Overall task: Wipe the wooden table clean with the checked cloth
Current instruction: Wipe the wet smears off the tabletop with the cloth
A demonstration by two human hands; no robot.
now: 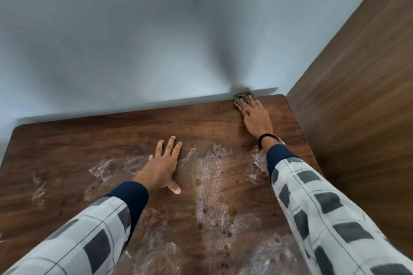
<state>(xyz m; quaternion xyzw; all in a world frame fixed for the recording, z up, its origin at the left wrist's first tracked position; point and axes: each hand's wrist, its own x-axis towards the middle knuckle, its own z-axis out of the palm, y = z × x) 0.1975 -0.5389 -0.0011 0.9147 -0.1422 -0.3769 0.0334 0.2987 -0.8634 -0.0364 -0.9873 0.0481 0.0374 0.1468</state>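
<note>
Far right corner: the checked cloth (240,100) lies bunched on the counter (89,140), at its back edge, close against the wall (134,29).
Hold on cloth: the right grip (257,116) presses down on the cloth with fingers stretched flat, not curled round it; the cloth shows past the fingertips.
Counter's middle: the left grip (164,165) rests palm down, fingers spread and straight, holding nothing, well apart from the cloth.
Surface: whitish wet smears (210,185) and dark spots cover the near half, between and beside the arms.
Arms: checked sleeves (324,207) over dark blue cuffs; a black band (267,137) circles the right wrist.
Right side: a wooden panel (357,96) stands along the counter's edge.
</note>
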